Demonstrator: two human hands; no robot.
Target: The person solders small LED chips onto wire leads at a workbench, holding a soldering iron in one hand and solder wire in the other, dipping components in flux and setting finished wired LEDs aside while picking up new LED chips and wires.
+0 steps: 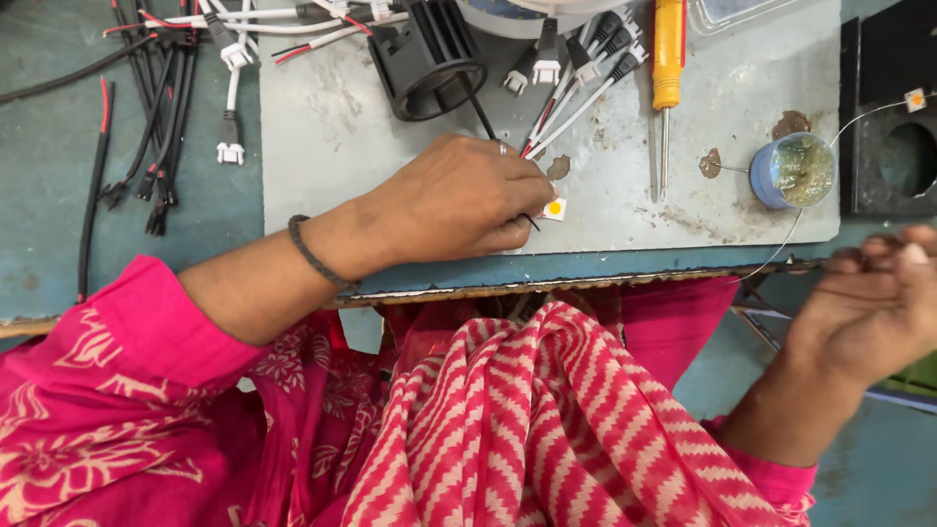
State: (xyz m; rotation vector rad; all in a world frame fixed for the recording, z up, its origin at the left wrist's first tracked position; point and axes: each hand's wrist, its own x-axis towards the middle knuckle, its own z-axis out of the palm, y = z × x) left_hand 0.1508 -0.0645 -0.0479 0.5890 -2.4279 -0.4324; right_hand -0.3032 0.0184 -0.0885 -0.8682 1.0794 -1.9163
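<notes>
My left hand (459,200) rests on a grey work plate (742,107), fingers closed around a thin black wire (476,107) and pressing beside a small white square chip with a yellow centre (554,209). My right hand (874,307) hovers off the plate's near right corner, blurred, fingers curled; a thin silver solder wire (781,249) runs toward it from the plate. A small blue pot of yellowish paste (795,171) stands at the plate's right side.
A yellow-handled screwdriver (667,68) lies on the plate. A black ribbed housing (429,59) and white-plug cable leads (576,73) sit at the back. Black and red wires (146,127) lie on the left. A black block with a round hole (898,146) stands at the right.
</notes>
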